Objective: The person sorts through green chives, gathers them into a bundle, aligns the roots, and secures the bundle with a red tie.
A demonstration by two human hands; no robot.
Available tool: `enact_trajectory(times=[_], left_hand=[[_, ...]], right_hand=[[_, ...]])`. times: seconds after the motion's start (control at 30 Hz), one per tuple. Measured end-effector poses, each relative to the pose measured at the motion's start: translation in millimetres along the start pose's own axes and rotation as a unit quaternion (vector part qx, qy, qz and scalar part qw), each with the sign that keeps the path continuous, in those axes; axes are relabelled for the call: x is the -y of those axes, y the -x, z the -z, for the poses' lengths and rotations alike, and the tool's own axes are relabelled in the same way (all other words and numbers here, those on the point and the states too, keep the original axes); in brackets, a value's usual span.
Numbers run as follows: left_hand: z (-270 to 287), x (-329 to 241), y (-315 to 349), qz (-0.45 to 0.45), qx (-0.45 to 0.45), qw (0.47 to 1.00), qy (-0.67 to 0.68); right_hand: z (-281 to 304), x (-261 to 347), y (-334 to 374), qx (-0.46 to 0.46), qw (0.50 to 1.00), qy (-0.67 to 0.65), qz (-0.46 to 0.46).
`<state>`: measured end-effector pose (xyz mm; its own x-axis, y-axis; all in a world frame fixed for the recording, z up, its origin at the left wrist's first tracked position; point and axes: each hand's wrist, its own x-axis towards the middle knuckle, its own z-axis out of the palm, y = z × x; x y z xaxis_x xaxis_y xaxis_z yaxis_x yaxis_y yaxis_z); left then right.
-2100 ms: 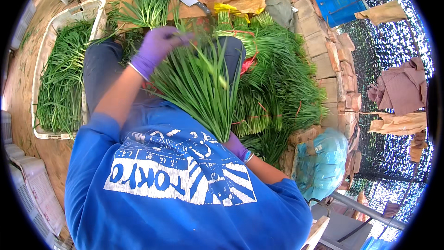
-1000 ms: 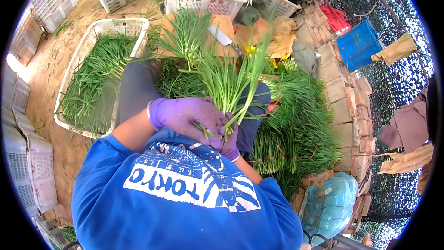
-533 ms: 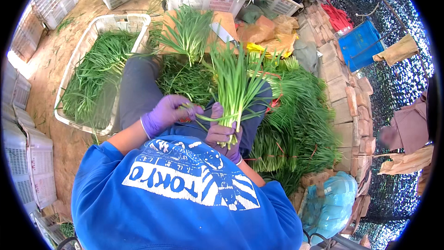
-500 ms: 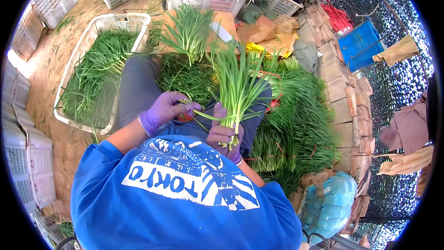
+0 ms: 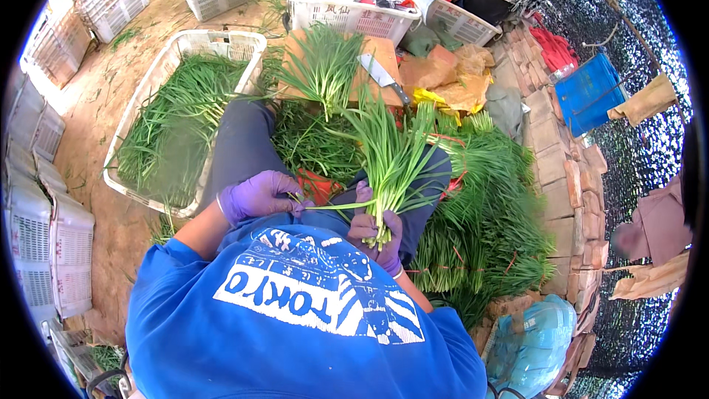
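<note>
My right hand, in a purple glove, is closed round the pale stalk ends of a bunch of garlic chives. The green leaves fan up and away from me above my lap. My left hand, also gloved in purple, pinches one or a few thin chive stalks that stretch across to the bunch. Beyond my knees, more chives lie on a wooden board beside a knife with a wide blade. Loose chives are heaped between my legs.
A white crate of loose chives stands at my left. Tied chive bundles are stacked at my right, by a brick edging. Ahead is a white crate holding bags. Stacked crates line the far left; a blue plastic bag sits low right.
My left hand has drawn left and slightly toward me, so the pinched stalks now stretch flatter from the bunch. The whole view has shifted a little. My right hand keeps its hold.
</note>
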<state>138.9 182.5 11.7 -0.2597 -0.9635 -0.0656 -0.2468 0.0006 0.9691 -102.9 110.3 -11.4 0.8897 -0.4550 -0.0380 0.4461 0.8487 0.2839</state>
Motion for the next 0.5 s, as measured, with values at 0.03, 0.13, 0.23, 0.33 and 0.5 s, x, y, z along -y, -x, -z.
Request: enact_trajectory(times=[0.03, 0.13, 0.23, 0.33, 0.5], left_hand=[[2, 0, 2, 0.010, -0.016, 1.000, 0.003], [10, 4, 10, 0.047, -0.058, 0.997, 0.037], [7, -3, 16, 0.052, -0.030, 0.998, 0.021], [-1, 10, 14, 0.023, -0.001, 1.000, -0.005], [19, 26, 22, 0.036, -0.094, 0.933, -0.345]], right_hand=[[0, 0, 1, 0.012, 1.000, 0.003, 0.000], [2, 1, 2, 0.043, 0.999, -0.034, 0.002], [5, 2, 6, 0.048, 0.999, -0.017, 0.000], [4, -3, 2, 0.064, 0.998, -0.005, 0.001], [-2, -1, 4, 0.098, 0.995, -0.014, -0.001]])
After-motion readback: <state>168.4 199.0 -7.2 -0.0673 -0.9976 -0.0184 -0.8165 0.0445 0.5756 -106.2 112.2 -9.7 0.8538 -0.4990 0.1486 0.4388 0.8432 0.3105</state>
